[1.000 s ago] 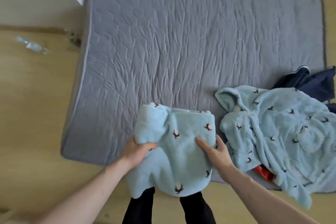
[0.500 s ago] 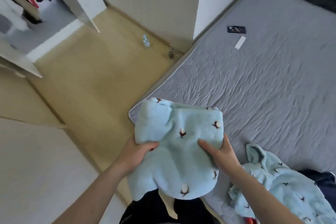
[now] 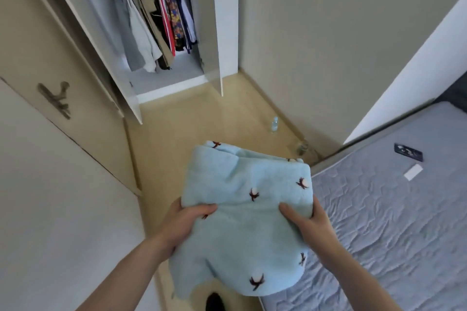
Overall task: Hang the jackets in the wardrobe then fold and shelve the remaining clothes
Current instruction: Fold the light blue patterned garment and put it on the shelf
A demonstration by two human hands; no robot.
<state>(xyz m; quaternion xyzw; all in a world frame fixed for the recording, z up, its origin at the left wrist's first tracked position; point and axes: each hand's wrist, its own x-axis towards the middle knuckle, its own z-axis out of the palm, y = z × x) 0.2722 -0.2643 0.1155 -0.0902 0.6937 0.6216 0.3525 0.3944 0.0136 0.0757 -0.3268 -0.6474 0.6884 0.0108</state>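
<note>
We grip the folded light-blue fleece garment (image 3: 242, 204) with left hand (image 3: 182, 225) and right hand (image 3: 310, 227), facing the open wardrobe (image 3: 161, 33) of hanging, somewhat blurred clothes (image 3: 161, 10).

Both bare forearms reach forward, raised in front of the body. The left hand (image 3: 187, 219) has its thumb on top and fingers curled beneath its grip. The right hand (image 3: 307, 226) mirrors it, thumb pointing inward, fingers tucked under, wrists level.

Both hands, left (image 3: 182, 222) and right (image 3: 309, 226), grip folded blue fleece (image 3: 246, 209); open wardrobe (image 3: 161, 20) ahead, bed (image 3: 391, 222) right.
</note>
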